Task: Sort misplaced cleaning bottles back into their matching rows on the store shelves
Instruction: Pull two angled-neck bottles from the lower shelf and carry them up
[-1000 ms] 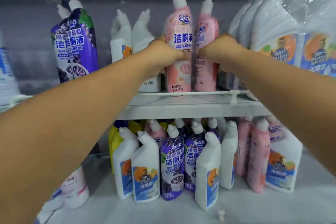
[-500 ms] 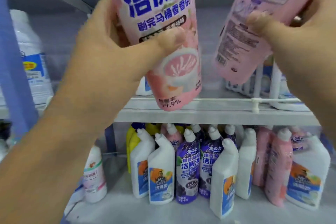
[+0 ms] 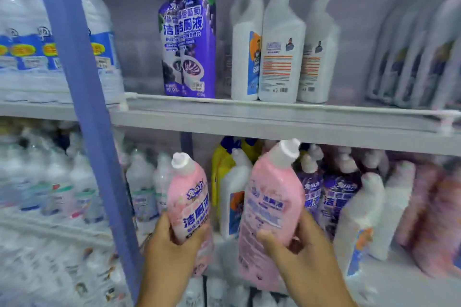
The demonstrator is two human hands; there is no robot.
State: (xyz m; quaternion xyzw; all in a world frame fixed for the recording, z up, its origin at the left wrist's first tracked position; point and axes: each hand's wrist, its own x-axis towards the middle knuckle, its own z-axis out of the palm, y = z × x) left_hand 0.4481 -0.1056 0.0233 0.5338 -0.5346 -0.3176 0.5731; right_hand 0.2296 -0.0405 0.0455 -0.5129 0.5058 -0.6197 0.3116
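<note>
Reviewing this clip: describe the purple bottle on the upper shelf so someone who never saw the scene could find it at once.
Start at the upper shelf, just right of the blue upright post. The purple bottle stands upright at the left end of that bay, beside three white bottles. It is the only purple one on that shelf, with a grape picture and large white characters.

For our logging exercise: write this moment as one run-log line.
left hand: grips pink bottle | right hand: grips second pink bottle | position: before lower shelf | unplaced
</note>
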